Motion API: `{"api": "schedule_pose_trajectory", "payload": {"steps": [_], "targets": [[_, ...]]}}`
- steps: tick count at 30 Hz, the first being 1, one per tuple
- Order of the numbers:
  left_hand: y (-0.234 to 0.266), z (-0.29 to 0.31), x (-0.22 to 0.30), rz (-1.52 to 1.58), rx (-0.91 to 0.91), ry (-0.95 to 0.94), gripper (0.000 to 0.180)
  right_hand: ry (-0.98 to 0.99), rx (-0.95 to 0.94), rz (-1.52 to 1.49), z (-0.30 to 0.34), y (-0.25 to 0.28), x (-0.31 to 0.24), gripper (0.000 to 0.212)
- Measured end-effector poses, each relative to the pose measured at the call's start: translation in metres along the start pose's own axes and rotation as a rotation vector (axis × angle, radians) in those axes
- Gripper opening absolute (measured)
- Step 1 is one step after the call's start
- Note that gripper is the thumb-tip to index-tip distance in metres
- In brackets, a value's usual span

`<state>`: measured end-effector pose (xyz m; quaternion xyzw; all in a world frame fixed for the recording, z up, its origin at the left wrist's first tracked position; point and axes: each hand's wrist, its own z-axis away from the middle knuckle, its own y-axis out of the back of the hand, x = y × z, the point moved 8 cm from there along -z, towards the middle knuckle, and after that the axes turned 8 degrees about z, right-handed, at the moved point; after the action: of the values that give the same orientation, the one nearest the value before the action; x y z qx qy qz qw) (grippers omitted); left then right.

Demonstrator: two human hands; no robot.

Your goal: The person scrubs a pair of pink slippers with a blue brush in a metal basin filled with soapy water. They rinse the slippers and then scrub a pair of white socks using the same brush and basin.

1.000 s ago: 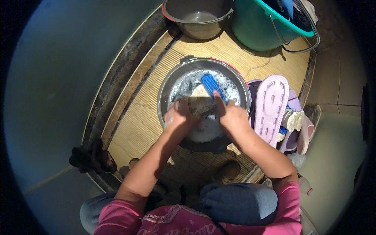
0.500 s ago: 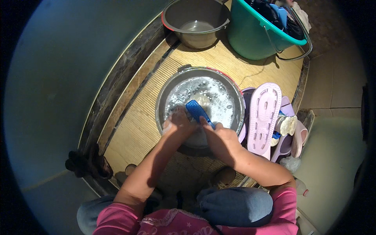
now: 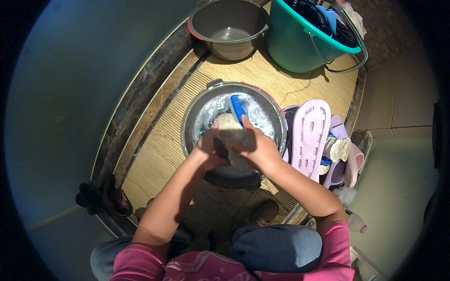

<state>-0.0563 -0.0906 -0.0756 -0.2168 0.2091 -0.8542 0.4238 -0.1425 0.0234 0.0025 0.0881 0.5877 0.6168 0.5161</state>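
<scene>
A grey basin (image 3: 187, 117) of foamy water stands in front of me. Over it, my left hand (image 3: 210, 147) is closed around the side of a wet shoe (image 3: 228, 125) with a pale, worn sole turned up. My right hand (image 3: 259, 149) grips a blue scrubbing brush (image 3: 237, 107), which points away from me above the suds. Fingers of that same hand also touch the shoe, whose middle they partly hide. Whether the bristles meet the sole, I cannot tell.
Right of the basin lie lilac slippers (image 3: 311, 136) and another pale-soled shoe (image 3: 338, 151). Beyond stand a second grey basin (image 3: 229, 47) with some water and a full green bucket (image 3: 300, 51). Dark shoes (image 3: 110, 196) sit at the left step edge; a plastic bottle (image 3: 355, 221) lies right.
The pale-soled shoe has come up out of the suds into my hands. The brush has moved away from me and tilted more upright. My left hand now grips the shoe's side.
</scene>
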Motion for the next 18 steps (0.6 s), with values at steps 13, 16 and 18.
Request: {"api": "schedule_pose_trajectory", "payload": {"steps": [13,16,18], "targets": [[0.023,0.0,0.026,0.031,0.036,-0.448,0.048,0.297,-0.107,0.204,-0.01,0.034,-0.004,0.085],[-0.004,0.022,0.014,-0.198,0.193,-0.268,0.052,0.278,-0.001,0.284,-0.002,0.038,0.009,0.073],[0.006,0.015,0.011,-0.067,0.063,-0.266,0.055,0.242,0.124,0.369,0.006,0.039,0.005,0.067]]}}
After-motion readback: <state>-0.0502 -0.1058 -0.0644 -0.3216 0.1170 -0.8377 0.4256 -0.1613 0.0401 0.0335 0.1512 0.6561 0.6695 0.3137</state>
